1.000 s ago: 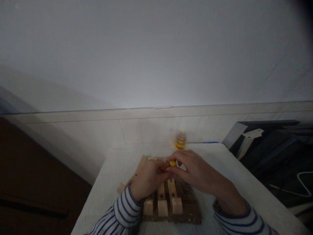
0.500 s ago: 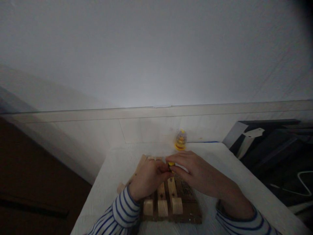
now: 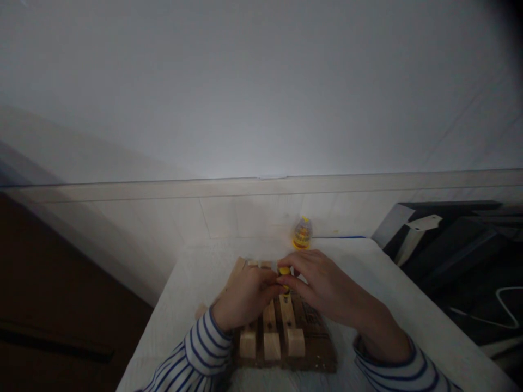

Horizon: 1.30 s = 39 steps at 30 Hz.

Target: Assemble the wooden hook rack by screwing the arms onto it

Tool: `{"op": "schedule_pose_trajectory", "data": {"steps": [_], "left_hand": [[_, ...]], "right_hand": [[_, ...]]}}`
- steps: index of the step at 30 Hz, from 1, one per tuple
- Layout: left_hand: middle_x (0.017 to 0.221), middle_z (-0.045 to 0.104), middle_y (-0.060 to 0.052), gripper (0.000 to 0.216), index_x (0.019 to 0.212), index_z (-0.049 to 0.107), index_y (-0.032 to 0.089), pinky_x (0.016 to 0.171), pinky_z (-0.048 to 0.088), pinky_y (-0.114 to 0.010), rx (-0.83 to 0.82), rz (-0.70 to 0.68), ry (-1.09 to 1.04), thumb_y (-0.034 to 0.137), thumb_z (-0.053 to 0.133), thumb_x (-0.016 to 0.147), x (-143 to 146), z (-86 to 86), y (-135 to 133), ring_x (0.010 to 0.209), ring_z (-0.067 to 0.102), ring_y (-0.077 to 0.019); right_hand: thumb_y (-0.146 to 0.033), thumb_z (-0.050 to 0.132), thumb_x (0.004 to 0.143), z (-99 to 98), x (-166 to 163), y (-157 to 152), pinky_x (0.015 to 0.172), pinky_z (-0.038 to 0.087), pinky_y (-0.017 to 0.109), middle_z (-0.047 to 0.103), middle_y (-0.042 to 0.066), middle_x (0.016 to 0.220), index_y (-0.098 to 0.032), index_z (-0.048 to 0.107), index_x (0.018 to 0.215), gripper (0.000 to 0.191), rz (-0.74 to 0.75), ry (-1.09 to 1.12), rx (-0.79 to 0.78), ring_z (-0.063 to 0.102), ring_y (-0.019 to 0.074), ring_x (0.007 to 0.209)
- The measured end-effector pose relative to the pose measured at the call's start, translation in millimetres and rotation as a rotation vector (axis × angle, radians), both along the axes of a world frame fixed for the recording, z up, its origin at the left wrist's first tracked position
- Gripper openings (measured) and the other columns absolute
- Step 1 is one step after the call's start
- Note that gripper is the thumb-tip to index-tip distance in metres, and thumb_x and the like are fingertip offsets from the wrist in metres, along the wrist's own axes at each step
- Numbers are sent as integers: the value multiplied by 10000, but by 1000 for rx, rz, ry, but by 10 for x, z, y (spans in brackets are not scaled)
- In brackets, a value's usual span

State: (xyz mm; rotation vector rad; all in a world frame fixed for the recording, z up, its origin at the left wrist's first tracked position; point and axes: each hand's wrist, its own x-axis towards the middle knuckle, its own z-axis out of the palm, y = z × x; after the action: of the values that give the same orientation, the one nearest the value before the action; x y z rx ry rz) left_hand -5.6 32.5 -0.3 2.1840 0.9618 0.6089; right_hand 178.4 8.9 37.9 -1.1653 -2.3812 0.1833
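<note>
Between my hands stands a small yellow-and-black screwdriver (image 3: 285, 270), roughly upright, its tip hidden by fingers. My right hand (image 3: 322, 280) pinches its handle between thumb and fingers. My left hand (image 3: 247, 296) is closed around the lower part, its fingertips meeting the right thumb. Directly below is a pale wooden strip (image 3: 287, 313) with dark screw spots and a wooden block (image 3: 296, 343) at its near end. Similar strips with blocks lie beside it, partly under my left hand. All rest on a brown cardboard sheet (image 3: 321, 354) with dark print.
A clear cone-shaped bit case (image 3: 302, 234) with a yellow base stands at the table's back edge, by the wall. Another wooden piece (image 3: 235, 277) lies left of the cardboard on the white table (image 3: 163, 337). Dark panels and a metal bracket (image 3: 412, 239) are at the right.
My right fingers have shifted slightly around the handle, so more of its yellow top and lower end shows. My left hand has moved slightly left; the wooden pieces stay in place.
</note>
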Motion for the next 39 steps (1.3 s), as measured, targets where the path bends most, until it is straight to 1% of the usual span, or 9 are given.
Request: {"op": "schedule_pose_trajectory", "data": {"steps": [10, 16, 21, 23, 25, 29, 32, 35, 39], "left_hand": [[630, 564, 25, 201, 762, 655, 150, 567, 368, -204, -18, -44, 9, 230, 540, 905, -14, -38, 23, 601, 496, -106], [731, 644, 3, 171, 794, 677, 154, 619, 394, -211, -42, -53, -52, 216, 553, 895, 1, -10, 11, 686, 564, -121], [731, 676, -11, 132, 834, 701, 148, 596, 406, -214, -137, 40, -68, 257, 626, 839, 66, 22, -48, 671, 590, -138], [753, 683, -14, 117, 847, 697, 153, 609, 414, -216, -125, 96, -90, 251, 639, 823, 93, 17, -65, 686, 594, -143], [753, 681, -18, 122, 852, 687, 152, 613, 419, -221, -109, 148, -93, 260, 651, 806, 111, 1, -72, 687, 592, -149], [731, 677, -33, 153, 810, 678, 141, 605, 422, -231, -96, 195, -67, 289, 636, 810, 130, -33, -75, 668, 584, -154], [707, 670, -27, 157, 777, 675, 144, 586, 415, -230, -80, 195, -44, 295, 642, 808, 141, -31, -81, 648, 577, -150], [692, 666, -17, 148, 751, 672, 147, 579, 411, -228, -69, 193, -26, 288, 662, 797, 148, -18, -86, 639, 572, -146], [707, 676, -18, 134, 765, 686, 146, 602, 421, -233, -54, 202, -19, 279, 692, 777, 150, -22, -88, 658, 583, -151]], "right_hand": [[-276, 622, 871, -25, -19, 23, 699, 444, 336, 658, 31, 778, -167, 594, 901, 117, -44, -16, -16, 612, 193, 744], [-291, 612, 879, -14, -19, 13, 703, 444, 339, 658, 30, 782, -170, 591, 895, 124, -46, -16, -32, 609, 192, 745], [-276, 615, 875, 17, -30, -2, 702, 459, 345, 664, 36, 794, -163, 602, 896, 115, -65, -22, -67, 623, 204, 777], [-264, 602, 883, 33, -13, -11, 717, 468, 354, 675, 39, 806, -167, 609, 899, 99, -76, -17, -68, 634, 209, 794], [-275, 585, 894, 44, 27, -22, 760, 479, 374, 693, 52, 867, -170, 621, 944, 122, -67, -3, -72, 642, 219, 846], [-323, 548, 914, 64, 129, -51, 916, 464, 413, 671, 108, 1155, -170, 587, 1175, 305, -19, 52, -76, 611, 238, 1068], [-232, 516, 921, 86, 160, -64, 971, 446, 401, 651, 100, 1222, -177, 579, 1229, 319, 39, 66, -95, 590, 224, 1126], [-137, 477, 917, 94, 144, -59, 930, 475, 382, 691, 65, 1152, -217, 623, 1194, 323, 98, 76, -106, 628, 205, 1051], [-109, 475, 903, 75, 119, -41, 868, 505, 366, 720, 60, 1080, -227, 663, 1144, 328, 102, 103, -77, 654, 206, 988]]}}
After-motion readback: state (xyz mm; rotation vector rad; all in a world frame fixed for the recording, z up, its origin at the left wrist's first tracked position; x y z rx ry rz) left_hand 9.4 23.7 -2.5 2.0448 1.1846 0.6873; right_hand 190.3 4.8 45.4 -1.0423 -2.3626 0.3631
